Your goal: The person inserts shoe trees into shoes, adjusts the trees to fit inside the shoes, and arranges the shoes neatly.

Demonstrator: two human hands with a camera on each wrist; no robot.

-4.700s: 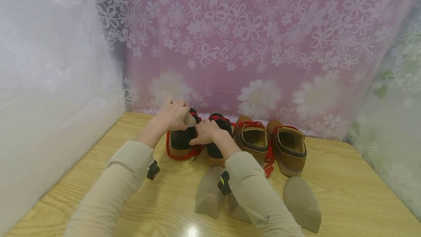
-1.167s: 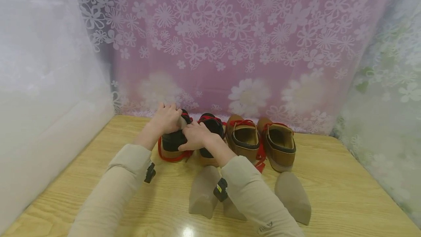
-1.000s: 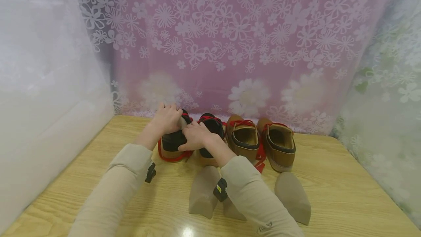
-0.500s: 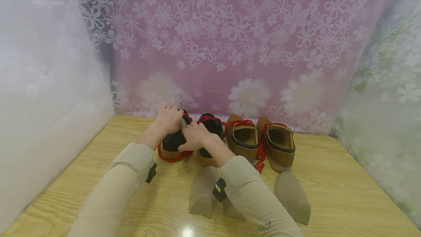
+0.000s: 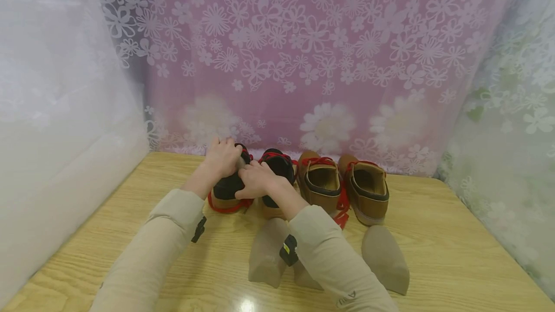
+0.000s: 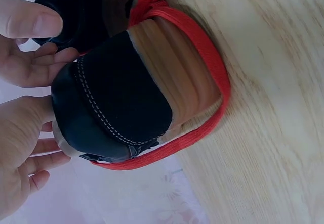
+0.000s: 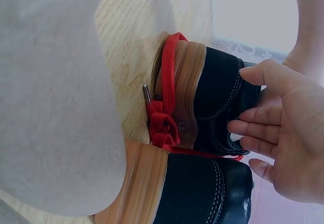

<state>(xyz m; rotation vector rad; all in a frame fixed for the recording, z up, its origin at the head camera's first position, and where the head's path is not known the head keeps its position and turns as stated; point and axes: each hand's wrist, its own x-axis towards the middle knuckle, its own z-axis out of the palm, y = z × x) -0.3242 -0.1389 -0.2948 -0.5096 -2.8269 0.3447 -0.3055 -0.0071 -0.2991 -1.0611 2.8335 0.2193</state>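
In the head view my left hand [image 5: 219,159] arches over the leftmost black shoe [image 5: 225,188], holding a grey-beige shoe insert [image 5: 240,162] in its opening. Only a small part of the insert shows between the hands. The left wrist view has the shoe's heel [image 6: 116,87] close up, a red lace looped around its tan sole, and my left fingers at the far side of the collar. My right hand [image 5: 257,180] is at the same shoe's right side. Its loosely bent fingers touch the collar, with the thumb apart from them near the heel [image 7: 217,82].
A second black shoe [image 5: 277,167] stands immediately right, then two brown shoes [image 5: 325,189] with red laces. Three more grey-beige inserts lie in front, including one insert [image 5: 269,254] beside my right wrist and another [image 5: 385,259] farther right. A pink floral curtain [image 5: 303,61] hangs behind.
The head view has shifted slightly, moving the scene left. Less of the insert shows than in the earliest frame, and the left hand sits slightly lower. Both hands stay at the same shoe.
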